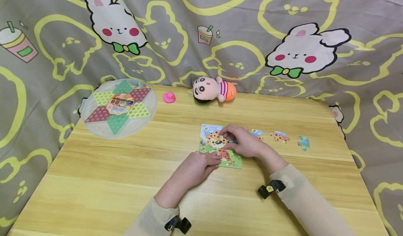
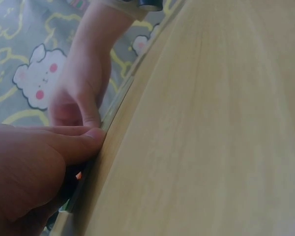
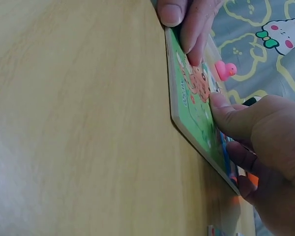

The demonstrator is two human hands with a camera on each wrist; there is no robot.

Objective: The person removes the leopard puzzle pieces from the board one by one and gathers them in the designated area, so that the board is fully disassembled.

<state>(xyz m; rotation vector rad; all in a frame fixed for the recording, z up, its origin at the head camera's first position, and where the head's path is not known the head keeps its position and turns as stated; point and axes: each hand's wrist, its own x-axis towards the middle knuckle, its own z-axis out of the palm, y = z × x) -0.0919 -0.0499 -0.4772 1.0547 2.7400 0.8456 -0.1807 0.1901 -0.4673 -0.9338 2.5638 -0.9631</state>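
A puzzle board (image 1: pixel 234 162) with a cartoon leopard on a green and blue ground lies flat on the wooden table. The left hand (image 1: pixel 198 166) rests fingers on the board's lower left part; in the right wrist view its thumb (image 3: pixel 171 14) sits at the board's edge. Over the upper right part, the right hand (image 1: pixel 245 141) has bent fingers and thumb down on the picture, hiding some of it. In the right wrist view the right thumb (image 3: pixel 225 105) touches the board's face; I cannot tell whether a piece is between the fingers.
Loose puzzle pieces lie right of the board: one blue and orange (image 1: pixel 257 134), one leopard-spotted (image 1: pixel 280 137), one blue-green (image 1: pixel 303 142). Toward the back are a round Chinese checkers board (image 1: pixel 91 129), a pink rubber duck (image 1: pixel 169 97) and a plush doll (image 1: pixel 215 89). A patterned curtain (image 1: pixel 176 64) hangs behind.
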